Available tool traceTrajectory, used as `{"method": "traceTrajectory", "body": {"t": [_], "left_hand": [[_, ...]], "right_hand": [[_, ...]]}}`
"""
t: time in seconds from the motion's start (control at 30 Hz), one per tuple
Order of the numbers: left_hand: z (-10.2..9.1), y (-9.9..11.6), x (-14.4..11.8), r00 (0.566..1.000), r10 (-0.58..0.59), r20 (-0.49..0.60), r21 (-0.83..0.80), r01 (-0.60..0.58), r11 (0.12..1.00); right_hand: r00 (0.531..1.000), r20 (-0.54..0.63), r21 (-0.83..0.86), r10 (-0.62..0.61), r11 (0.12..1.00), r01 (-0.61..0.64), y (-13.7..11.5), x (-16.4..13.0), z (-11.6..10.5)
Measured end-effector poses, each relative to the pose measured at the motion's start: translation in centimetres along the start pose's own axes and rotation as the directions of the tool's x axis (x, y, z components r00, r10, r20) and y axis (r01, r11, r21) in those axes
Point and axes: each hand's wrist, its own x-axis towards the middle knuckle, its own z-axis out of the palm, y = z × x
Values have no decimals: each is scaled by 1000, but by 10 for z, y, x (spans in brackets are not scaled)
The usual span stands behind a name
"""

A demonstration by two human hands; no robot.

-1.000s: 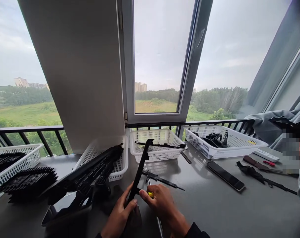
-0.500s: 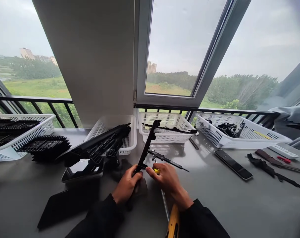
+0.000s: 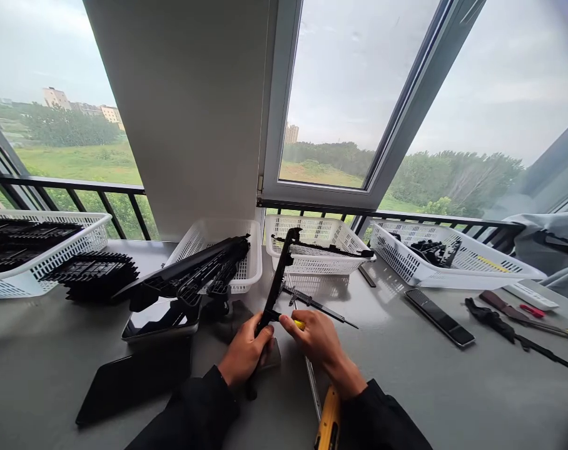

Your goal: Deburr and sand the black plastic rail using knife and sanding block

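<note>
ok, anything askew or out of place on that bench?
Yes. One white basket is tipped up against the pillar with long black parts sliding out onto a steel tray. A black strip lies across the next basket's rim, not inside.

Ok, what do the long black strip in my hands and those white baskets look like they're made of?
Black strip: likely matte moulded plastic, with dull ribbed edges and no metallic glint. White baskets: glossy plastic, judging by their thin moulded lattice walls. Both hands, left and right, grip the strip.
</note>
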Motion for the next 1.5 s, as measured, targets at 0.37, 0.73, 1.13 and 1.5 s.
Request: {"method": "traceTrajectory", "body": {"t": [0.37,0.73,1.13,1.5], "left_hand": [[-3,0,-2,999,-35,-21,-33,34,999],[-4,0,0,1000,-27,-13,-69,26,997],[-6,-3,-3,999,20,-30,-5,-20,1000],[-4,10,-6,995,91,-33,50,-90,995]], "right_hand": [[996,76,74,-37,997,32,4,1,-5],[968,212,192,-136,977,95,0,29,-4],[904,360,379,-228,922,81,0,26,-9],[952,294,348,-84,937,-25,5,28,-2]]}}
